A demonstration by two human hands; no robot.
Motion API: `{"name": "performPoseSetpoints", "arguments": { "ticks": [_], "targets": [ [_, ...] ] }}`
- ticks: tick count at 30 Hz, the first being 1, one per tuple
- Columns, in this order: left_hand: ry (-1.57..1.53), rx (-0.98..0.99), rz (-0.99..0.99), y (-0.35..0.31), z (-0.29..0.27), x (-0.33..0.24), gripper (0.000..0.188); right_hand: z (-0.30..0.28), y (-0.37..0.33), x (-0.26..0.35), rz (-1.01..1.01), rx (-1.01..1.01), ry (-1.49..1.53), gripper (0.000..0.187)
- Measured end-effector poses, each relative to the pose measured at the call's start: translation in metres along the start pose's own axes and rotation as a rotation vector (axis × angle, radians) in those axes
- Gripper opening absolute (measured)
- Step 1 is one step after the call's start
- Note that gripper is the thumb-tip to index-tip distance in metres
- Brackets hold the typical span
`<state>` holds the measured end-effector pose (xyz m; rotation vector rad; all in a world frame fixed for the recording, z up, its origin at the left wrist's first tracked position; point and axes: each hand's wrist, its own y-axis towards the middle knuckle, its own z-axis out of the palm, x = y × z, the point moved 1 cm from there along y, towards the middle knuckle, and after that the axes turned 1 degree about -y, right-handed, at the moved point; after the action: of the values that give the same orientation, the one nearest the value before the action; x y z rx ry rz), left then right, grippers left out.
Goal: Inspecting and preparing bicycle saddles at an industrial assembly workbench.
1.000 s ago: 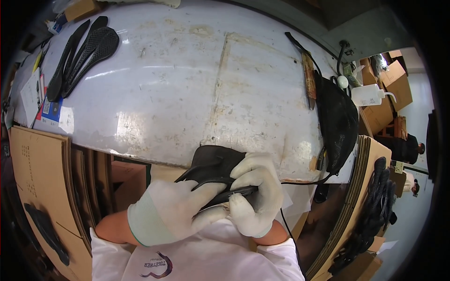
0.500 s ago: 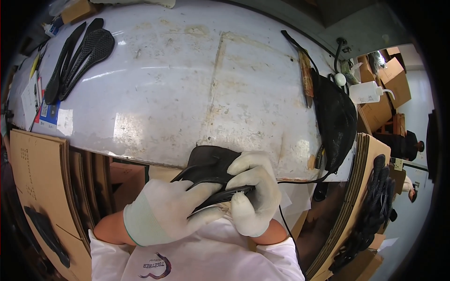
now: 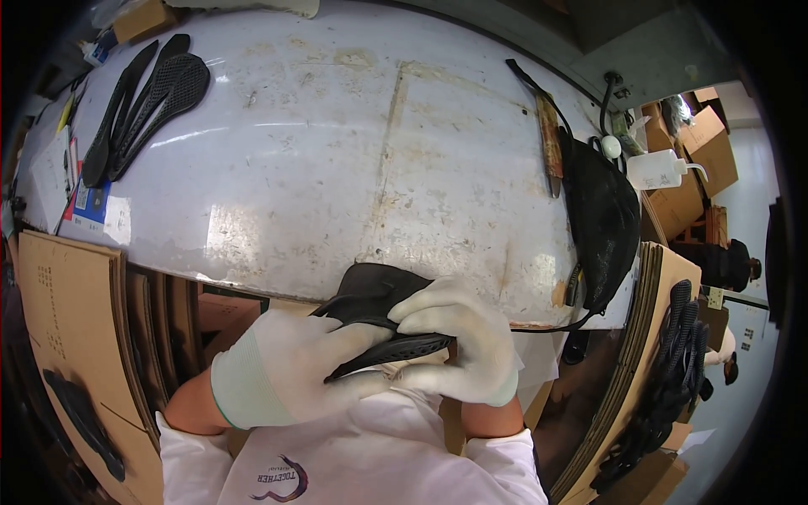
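Black piece (image 3: pixel 367 310) by the table's (image 3: pixel 286 194) near edge: our left hand (image 3: pixel 303 366) and right hand (image 3: pixel 467 341) pinch it with their fingers.

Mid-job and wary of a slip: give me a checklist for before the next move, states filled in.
1. Left grip on black piece: ok, fingers on it.
2. Right grip on the piece: ok, fingers over its right side.
3. Gloves worn: ok, both sides.
4. Brown tool away from both grips: ok, on the table's right.
5. Piece touching table: cannot tell.
6. Piece's underside sound: cannot tell, mostly hidden.
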<state>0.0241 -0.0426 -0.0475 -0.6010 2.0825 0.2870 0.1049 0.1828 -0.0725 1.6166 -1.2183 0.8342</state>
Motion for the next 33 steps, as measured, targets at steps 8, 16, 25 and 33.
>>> {"name": "performPoseSetpoints", "arguments": {
  "ticks": [8,16,25,33],
  "targets": [
    [0.294,0.131,-0.147,0.001,0.004,-0.016,0.039,0.004,0.003,-0.012,-0.065,-0.114,0.032,0.04],
    [0.558,0.093,-0.112,-0.008,0.028,-0.024,0.031,-0.009,0.002,-0.007,0.07,0.029,0.183,0.034],
    [0.215,0.147,-0.048,-0.003,0.008,-0.009,0.036,-0.006,0.001,-0.016,0.023,0.071,0.269,0.026],
    [0.326,0.139,-0.054,-0.004,0.013,-0.015,0.034,-0.005,-0.006,-0.009,0.102,0.036,0.282,0.027]
  ]
}}
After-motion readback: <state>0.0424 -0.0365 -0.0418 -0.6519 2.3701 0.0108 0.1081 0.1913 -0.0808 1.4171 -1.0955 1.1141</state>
